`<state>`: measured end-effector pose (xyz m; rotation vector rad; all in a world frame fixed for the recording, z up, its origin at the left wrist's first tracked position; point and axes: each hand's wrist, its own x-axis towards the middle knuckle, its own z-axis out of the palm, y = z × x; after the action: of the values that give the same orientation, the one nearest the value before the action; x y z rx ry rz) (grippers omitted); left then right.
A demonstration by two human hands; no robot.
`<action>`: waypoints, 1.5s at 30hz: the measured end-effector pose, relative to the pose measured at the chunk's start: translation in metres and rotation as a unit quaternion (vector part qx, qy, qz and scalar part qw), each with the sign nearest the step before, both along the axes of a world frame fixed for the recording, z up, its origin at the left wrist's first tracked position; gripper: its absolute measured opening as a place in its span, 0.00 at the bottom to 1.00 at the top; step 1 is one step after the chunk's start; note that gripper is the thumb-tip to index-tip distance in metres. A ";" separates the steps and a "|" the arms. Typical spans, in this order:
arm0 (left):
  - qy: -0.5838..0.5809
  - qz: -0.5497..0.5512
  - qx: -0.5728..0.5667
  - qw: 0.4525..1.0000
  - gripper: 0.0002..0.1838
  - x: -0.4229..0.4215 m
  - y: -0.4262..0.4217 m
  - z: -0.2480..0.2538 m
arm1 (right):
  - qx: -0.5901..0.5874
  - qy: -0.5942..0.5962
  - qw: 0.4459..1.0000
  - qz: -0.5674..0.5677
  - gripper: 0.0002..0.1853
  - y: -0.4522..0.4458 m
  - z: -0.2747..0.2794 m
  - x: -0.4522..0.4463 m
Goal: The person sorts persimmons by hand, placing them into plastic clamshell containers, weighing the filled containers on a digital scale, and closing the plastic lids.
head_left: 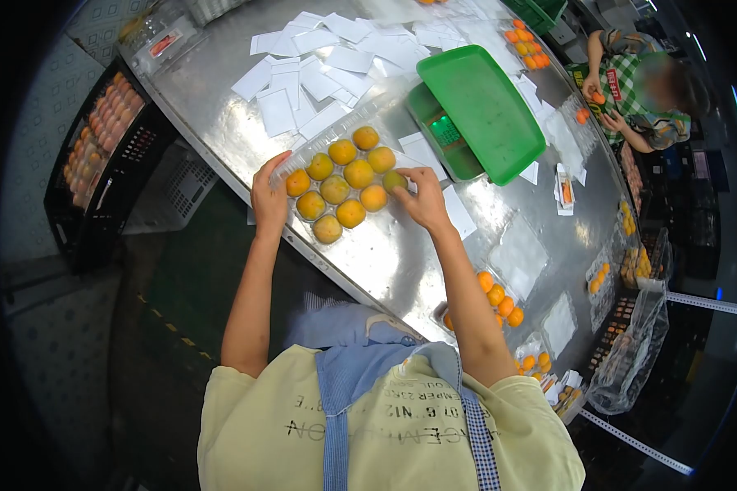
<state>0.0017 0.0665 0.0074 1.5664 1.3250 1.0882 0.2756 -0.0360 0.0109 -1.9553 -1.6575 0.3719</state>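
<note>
A clear plastic tray (307, 150) with several orange and yellow-green round fruits (334, 189) lies near the edge of the metal table (389, 262). My left hand (269, 194) grips the tray's left side, its fingers along the rim. At the tray's right end, my right hand (422, 196) has its fingertips on a greenish fruit (395, 182) in the end compartment. Beyond that hand stands a green container (444, 131) with a green lid (495, 114) lying tilted over it.
White paper slips (303, 82) are scattered at the back. More orange fruits (499, 299) in trays lie to the right. A black crate of fruit (98, 147) stands at the left. A co-worker (639, 90) holds a fruit across the table.
</note>
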 end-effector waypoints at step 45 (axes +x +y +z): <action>-0.404 -0.096 -0.576 0.704 0.17 0.037 -0.157 -0.032 | -0.037 0.683 0.648 -0.336 0.11 -0.096 -0.018 -0.067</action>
<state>0.0390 -0.0902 -0.0250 0.1706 0.8213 0.4419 0.2089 -0.1316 -0.0076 -1.3661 0.0833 1.1906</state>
